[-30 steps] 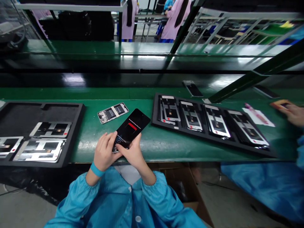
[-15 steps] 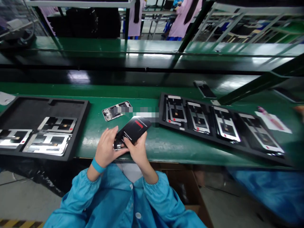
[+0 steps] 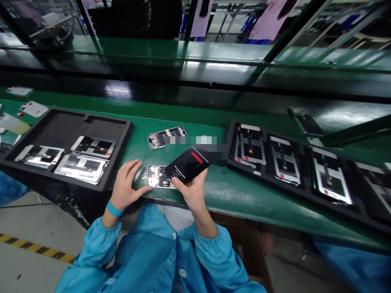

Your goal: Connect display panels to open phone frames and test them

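In the head view, my right hand (image 3: 194,191) grips a black phone screen (image 3: 188,163) by its near edge, thumb on top. A red bar and small white print show on its dark face. The screen is tilted above the bench and covers the right part of an opened phone body (image 3: 156,176), whose inner parts are exposed. To the left of that body, my left hand (image 3: 126,184) is open, fingers apart, with its thumb near the body's lower left corner. Behind them lies a second opened phone body (image 3: 161,137).
A black foam tray (image 3: 42,128) with several silver-backed phone screens (image 3: 80,169) lies at the left. Another foam tray (image 3: 265,174) at the right holds stacks of similar screens (image 3: 331,175). A dark phone (image 3: 307,122) and a green post (image 3: 354,122) stand beyond it.
My left hand has let go and moved left, fingers spread. The opened phone body now shows on the bench, with the screen apart in my right hand. The view has turned left.
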Demonstrator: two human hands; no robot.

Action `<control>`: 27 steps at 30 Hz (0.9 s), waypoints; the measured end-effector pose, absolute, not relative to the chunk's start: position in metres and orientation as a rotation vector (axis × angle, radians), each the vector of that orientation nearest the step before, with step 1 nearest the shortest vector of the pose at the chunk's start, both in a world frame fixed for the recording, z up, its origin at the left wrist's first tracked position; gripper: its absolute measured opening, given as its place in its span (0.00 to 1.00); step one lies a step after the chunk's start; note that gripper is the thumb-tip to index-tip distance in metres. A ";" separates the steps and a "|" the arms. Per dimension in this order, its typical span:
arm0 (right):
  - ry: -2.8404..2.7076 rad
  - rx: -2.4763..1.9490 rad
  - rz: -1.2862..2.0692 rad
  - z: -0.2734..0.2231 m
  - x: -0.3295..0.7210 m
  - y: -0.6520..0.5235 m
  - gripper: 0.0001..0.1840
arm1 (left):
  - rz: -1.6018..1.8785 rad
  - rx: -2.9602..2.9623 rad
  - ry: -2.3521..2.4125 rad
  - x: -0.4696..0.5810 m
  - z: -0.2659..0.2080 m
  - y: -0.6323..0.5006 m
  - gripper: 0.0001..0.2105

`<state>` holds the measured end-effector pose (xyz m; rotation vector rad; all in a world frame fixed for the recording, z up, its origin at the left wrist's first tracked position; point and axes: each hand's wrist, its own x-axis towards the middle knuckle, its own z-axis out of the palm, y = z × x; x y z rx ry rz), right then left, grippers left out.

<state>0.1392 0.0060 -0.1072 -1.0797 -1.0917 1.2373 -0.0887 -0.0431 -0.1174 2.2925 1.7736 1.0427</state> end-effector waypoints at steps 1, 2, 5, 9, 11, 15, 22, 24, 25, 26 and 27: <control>-1.087 -1.081 1.249 -0.107 0.139 0.006 0.45 | 0.998 2.319 1.763 -0.088 -0.117 -0.042 0.39; -1.081 -1.083 1.257 -0.107 0.140 0.006 0.45 | 0.947 2.340 1.760 -0.088 -0.117 -0.042 0.40; -1.055 -1.074 1.271 -0.105 0.140 0.006 0.46 | 0.789 2.356 1.772 -0.090 -0.118 -0.041 0.42; -1.047 -1.046 1.312 -0.103 0.141 0.006 0.47 | 0.740 2.312 1.712 -0.087 -0.117 -0.037 0.43; -1.072 -1.034 1.339 -0.102 0.142 0.005 0.46 | 0.772 2.298 1.622 -0.081 -0.113 -0.032 0.44; -1.120 -1.018 1.411 -0.101 0.146 0.003 0.45 | 0.848 2.317 1.416 -0.062 -0.106 -0.019 0.42; -1.213 -1.092 1.325 -0.099 0.153 0.003 0.37 | 1.104 2.225 1.268 -0.031 -0.110 -0.015 0.27; -1.231 -1.134 1.274 -0.098 0.155 0.003 0.36 | 1.145 2.208 1.270 -0.027 -0.112 -0.016 0.25; -1.237 -1.141 1.266 -0.098 0.156 0.003 0.35 | 1.157 2.210 1.264 -0.026 -0.112 -0.016 0.25; -1.241 -1.137 1.272 -0.098 0.157 0.003 0.35 | 1.163 2.212 1.258 -0.025 -0.113 -0.016 0.26; -1.243 -1.120 1.285 -0.098 0.158 0.003 0.35 | 1.165 2.215 1.252 -0.025 -0.113 -0.015 0.26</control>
